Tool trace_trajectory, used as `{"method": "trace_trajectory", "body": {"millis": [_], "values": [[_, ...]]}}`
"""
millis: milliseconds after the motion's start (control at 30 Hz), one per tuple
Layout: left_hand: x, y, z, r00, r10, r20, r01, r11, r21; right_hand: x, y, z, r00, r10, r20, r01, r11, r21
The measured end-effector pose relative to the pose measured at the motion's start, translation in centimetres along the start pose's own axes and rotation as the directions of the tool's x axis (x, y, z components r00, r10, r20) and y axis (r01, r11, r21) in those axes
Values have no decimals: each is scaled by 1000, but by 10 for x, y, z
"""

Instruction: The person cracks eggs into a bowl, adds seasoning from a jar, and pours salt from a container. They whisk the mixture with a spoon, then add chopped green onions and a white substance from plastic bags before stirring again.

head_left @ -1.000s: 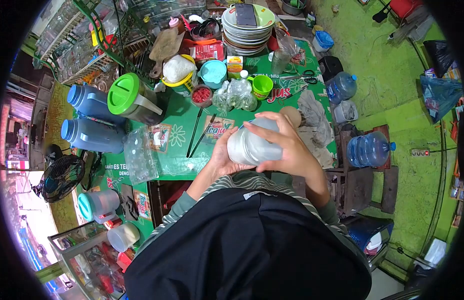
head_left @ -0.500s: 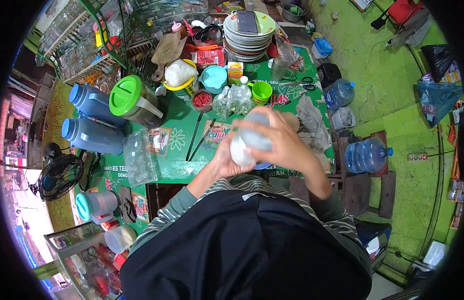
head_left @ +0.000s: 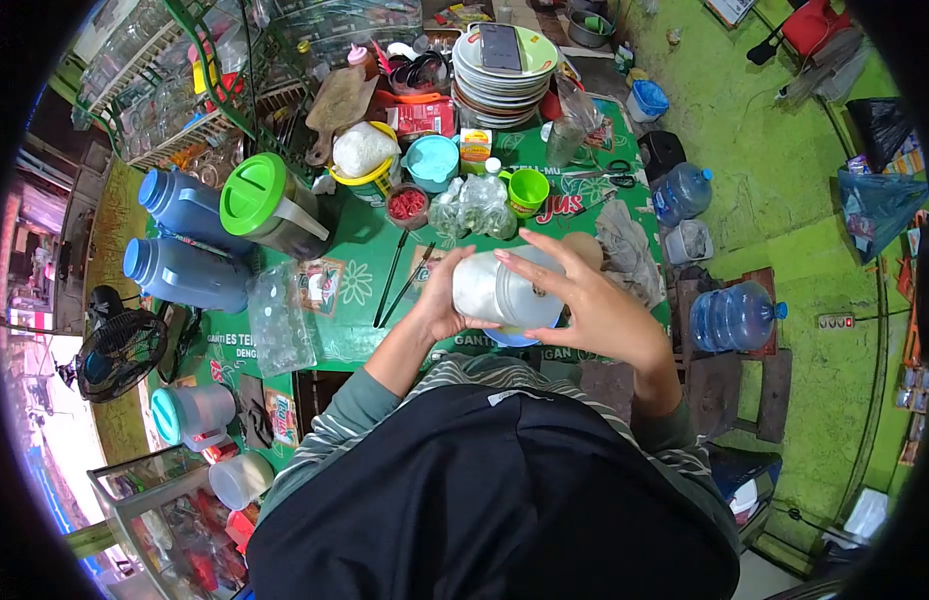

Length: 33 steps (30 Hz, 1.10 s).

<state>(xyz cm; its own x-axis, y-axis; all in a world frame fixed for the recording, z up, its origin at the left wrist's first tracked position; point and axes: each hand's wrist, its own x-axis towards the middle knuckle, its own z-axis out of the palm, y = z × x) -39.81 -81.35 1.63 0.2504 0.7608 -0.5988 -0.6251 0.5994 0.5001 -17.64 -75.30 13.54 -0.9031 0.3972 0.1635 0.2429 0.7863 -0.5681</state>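
A translucent plastic jar [head_left: 477, 287] with white contents lies tilted on its side between my hands, above the table's front edge. My left hand [head_left: 442, 298] is wrapped round its left end, with the fingers underneath. On the right, my right hand [head_left: 609, 310] spans the wide lid end [head_left: 529, 300], long fingers over the top and the thumb below. Its palm stands off the end face. Part of a blue dish [head_left: 511, 338] shows beneath the jar. Just beyond are a knotted clear plastic bag [head_left: 474, 206] and a green cup [head_left: 527, 190].
Behind stand a plate stack [head_left: 499, 90] with a phone [head_left: 500, 48] on top, a teal tub [head_left: 431, 160] and a red-filled cup [head_left: 407, 206]. Leftward are a green-lidded pitcher [head_left: 269, 205] and blue jugs [head_left: 189, 272]. Scissors [head_left: 616, 174] and a grey cloth [head_left: 624, 250] lie right.
The jar has turned from a blurred, steeper tilt to nearly sideways. My right hand has moved right and lower, with its fingers more spread. My left hand has shifted slightly left.
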Motion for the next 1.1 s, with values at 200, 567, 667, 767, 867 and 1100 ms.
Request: {"method": "trace_trajectory", "body": {"millis": [200, 567, 667, 767, 867, 1100], "values": [[16, -32, 3, 926, 364, -104, -358, 931, 68, -15, 24, 39, 860, 451, -239, -418, 891, 177], [0, -21, 18, 855, 483, 191, -511, 717, 475, -67, 21, -2, 699, 663, -269, -525, 730, 437], [10, -16, -19, 802, 579, 148, -549, 615, 566, -84, 37, -16, 734, 514, -445, -578, 816, -11], [10, -17, -61, 751, 661, -12, -520, 602, 605, -87, 38, -21, 623, 675, -396, -755, 651, -78], [-3, -17, -99, 626, 778, -51, -335, 327, 884, -92, 64, -2, 569, 749, -340, -822, 524, -221], [-9, -58, -168, 499, 856, -132, 329, -47, 943, -92, 130, 62, 556, 802, -217, -824, 498, -271]]}}
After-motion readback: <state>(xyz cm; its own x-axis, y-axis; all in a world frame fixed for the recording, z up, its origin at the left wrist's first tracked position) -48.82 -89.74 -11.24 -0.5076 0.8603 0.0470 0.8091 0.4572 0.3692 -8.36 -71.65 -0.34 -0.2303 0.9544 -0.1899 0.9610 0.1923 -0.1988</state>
